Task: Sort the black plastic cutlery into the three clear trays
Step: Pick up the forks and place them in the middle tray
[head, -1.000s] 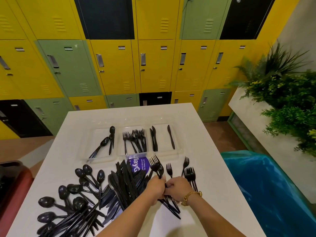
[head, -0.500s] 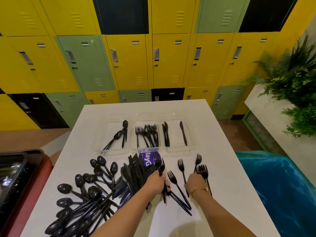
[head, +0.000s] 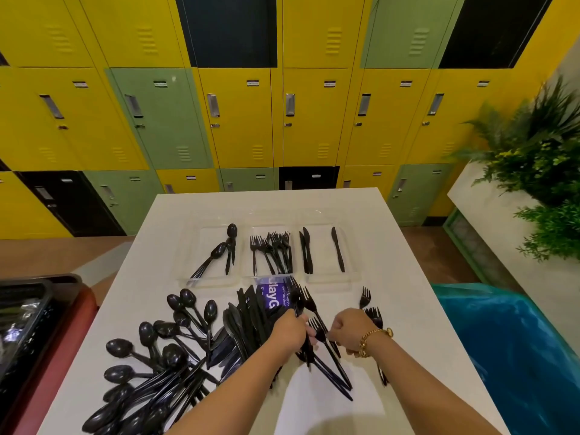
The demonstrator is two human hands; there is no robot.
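Three clear trays stand side by side across the middle of the white table [head: 408, 309]. The left tray [head: 204, 243] holds spoons, the middle tray [head: 273, 227] forks, the right tray [head: 323, 255] three knives. Nearer me lie a spoon pile [head: 157, 356], a knife pile [head: 244, 324] and loose forks [head: 332, 368]. My left hand [head: 290, 334] grips a bunch of forks with their tines pointing away. Close beside it, my right hand [head: 348, 331] has curled fingers over forks [head: 373, 315]; its grip is partly hidden.
A purple printed card [head: 270, 296] lies under the cutlery just before the middle tray. A red bin holding a black crate [head: 28, 324] stands left of the table. A blue-lined bin [head: 518, 356] stands to the right, with a planter [head: 539, 183] beyond it.
My right hand moved out to the forks on the right and came back next to my left hand. The left hand kept its bunch of forks.
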